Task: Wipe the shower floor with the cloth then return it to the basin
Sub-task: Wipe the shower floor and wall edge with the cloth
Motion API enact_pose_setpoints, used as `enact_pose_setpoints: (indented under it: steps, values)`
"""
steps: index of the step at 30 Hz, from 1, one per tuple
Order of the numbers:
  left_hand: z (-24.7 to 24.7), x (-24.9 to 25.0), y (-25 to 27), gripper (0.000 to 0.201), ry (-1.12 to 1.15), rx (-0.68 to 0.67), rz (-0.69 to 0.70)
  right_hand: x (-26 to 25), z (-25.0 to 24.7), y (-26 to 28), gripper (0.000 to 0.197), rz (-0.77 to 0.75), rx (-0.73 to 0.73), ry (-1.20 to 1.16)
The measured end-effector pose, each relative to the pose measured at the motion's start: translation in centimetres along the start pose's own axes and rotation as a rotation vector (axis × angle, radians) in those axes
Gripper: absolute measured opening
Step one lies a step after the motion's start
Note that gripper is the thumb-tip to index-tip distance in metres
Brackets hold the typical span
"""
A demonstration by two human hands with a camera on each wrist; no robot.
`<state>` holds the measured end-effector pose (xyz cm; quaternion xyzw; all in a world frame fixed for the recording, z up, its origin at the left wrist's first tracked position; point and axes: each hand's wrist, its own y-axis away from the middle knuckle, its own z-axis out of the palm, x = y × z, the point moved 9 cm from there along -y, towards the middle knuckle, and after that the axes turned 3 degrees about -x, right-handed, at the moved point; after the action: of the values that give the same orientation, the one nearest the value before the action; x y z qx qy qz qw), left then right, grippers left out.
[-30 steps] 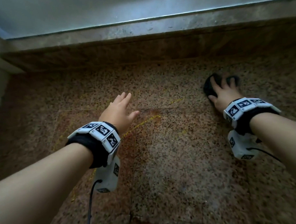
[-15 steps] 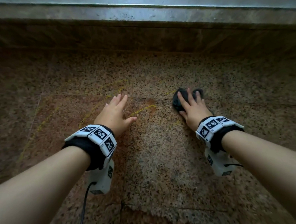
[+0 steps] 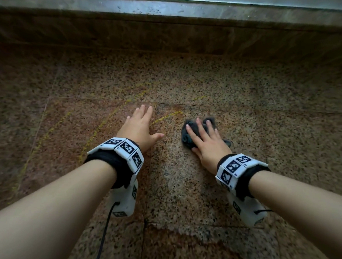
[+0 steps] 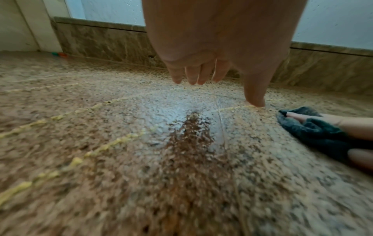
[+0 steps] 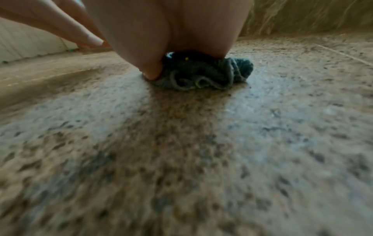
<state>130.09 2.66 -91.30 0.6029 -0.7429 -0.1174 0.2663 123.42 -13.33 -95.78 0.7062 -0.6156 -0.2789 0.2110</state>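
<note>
Cloth (image 3: pixel 193 130): dark, bunched wad on speckled shower floor (image 3: pixel 183 188), pinned under right hand (image 3: pixel 208 142). Looks soft, light, probably damp; will squash and bunch rather than slide as a slab, so best taken by gathering the whole wad under palm and fingers, not by one edge.

Head view: right hand flat on top, fingers straight and spread, pressing, not pinching. Left hand (image 3: pixel 139 128) just beside it, open, fingers extended, thumb out, low over floor; contact unclear here. Both forearms stretched forward toward stone kerb (image 3: pixel 170 11). Basin not visible.

Left wrist view: fingers (image 4: pixel 201 75) hanging straight, nothing held; thumb tip apparently touching floor. Cloth at right edge under the other hand's fingers.

Right wrist view: palm bearing down on crumpled folds of cloth (image 5: pixel 212 73); floor glossy, likely wet and slick.
</note>
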Motion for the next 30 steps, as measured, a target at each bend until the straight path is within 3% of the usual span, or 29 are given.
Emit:
enact_pose_setpoints:
  steps: [10,21,30]
  values:
    - [1.1,-2.3,1.6,0.094,-0.017,0.002,-0.012,0.8,-0.2,0.2,0.060,-0.002,0.075,-0.022]
    - [1.1,-2.9,1.8,0.094,0.000,0.019,-0.057,2.2,-4.1,-4.3,0.059,0.155,0.139,-0.160]
    - [1.0,-2.8,1.3,0.095,0.006,0.019,-0.060,-0.4,-1.2,-0.5,0.062,0.093,0.073,-0.125]
